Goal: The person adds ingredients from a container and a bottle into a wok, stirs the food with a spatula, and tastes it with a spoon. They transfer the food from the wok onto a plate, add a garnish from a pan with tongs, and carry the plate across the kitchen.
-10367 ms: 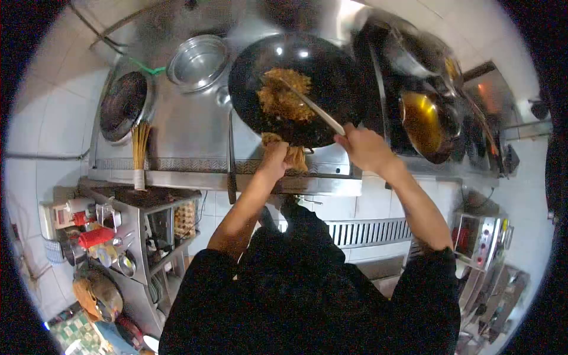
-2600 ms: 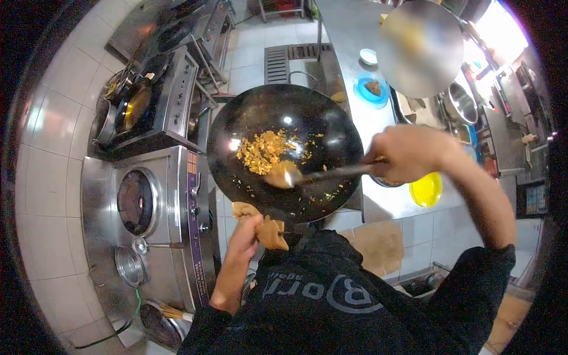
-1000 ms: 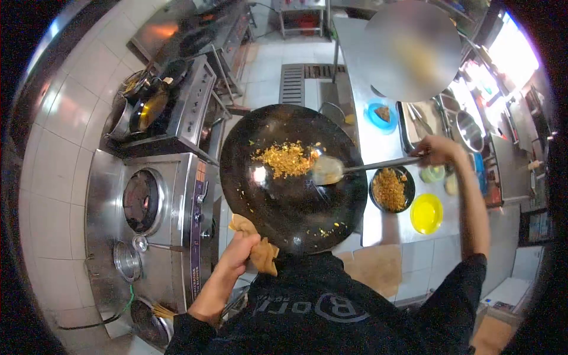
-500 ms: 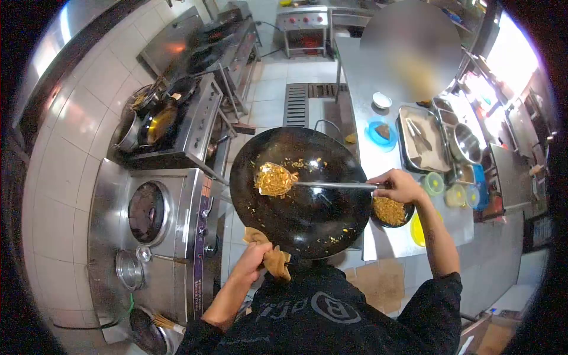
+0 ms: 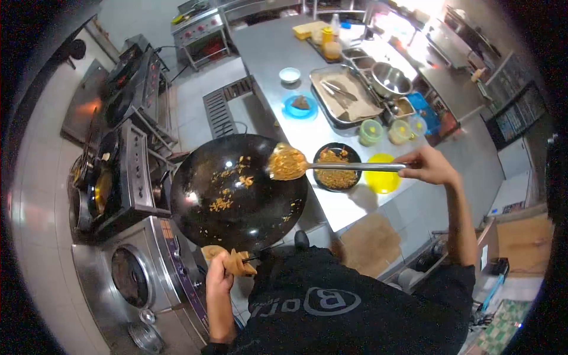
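My right hand is closed on the handle of a metal spatula. Heaped on the spatula's blade is brown chopped food, over the right rim of a large black wok. A folded brown cloth is in my left hand, wrapped round the wok's handle. Loose bits of the same food lie inside the wok. Beneath the spatula's shaft, a black bowl on the steel table holds more of the chopped food.
On the steel table are a yellow lid, a blue plate, a white bowl, a paper-lined tray and green-lidded tubs. Stoves line the left side. Cardboard lies on the floor.
The view has turned toward the table. The loaded spatula has moved right, from over the wok's middle to its right rim, near the black bowl. Both hands keep their holds.
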### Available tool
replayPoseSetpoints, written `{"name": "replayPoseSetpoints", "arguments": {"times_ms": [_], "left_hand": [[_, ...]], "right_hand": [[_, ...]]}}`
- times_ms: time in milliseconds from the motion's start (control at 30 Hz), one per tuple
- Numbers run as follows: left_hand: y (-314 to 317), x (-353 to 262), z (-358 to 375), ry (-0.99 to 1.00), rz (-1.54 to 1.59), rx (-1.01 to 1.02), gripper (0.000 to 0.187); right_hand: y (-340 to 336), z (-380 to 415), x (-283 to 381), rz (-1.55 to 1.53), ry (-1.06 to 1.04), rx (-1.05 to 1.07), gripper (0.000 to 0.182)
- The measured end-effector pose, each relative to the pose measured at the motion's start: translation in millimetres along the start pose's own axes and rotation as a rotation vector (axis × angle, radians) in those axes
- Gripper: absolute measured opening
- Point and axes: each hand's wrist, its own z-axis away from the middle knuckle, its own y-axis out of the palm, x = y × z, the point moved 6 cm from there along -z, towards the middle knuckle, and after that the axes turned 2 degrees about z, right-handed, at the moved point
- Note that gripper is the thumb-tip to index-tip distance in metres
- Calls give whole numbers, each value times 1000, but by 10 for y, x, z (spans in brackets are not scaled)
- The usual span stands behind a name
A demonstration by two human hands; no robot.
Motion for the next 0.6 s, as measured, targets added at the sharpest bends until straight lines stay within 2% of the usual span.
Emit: {"name": "replayPoseSetpoints", "arguments": {"times_ms": [33,67,133,167,200,267,400,433,500,600], "left_hand": [[-376,114,-347,-62,-36,149,9],[-316,108,-320,-66,-46,152,9],[-302,49,-238,9,-35,6,10],[-527,87,-428,-115,-44,132,12],[-406,85,-355,-118,-53,136,12],[-299,30,-196,47,16,-18,13],[-554,100,-339,-71,-16,-53,17],[-569,98,-332,-72,-21,-51,17],[-630,94,-294,-51,6,-130,21],[-778,101,-371,-16,22,-137,30]], "right_hand": [[-46,161,-106,54,171,-28,34],[-12,253,-133,48,180,-30,34],[-7,468,-239,138,312,-183,31],[93,558,-362,137,322,-240,30],[239,603,-429,133,331,-243,30],[467,701,-558,251,413,-343,28],[1030,852,-780,274,444,-469,30],[1144,896,-808,170,461,-505,32],[1271,952,-784,202,482,-537,33],[1424,1033,-834,228,498,-599,34]]}}
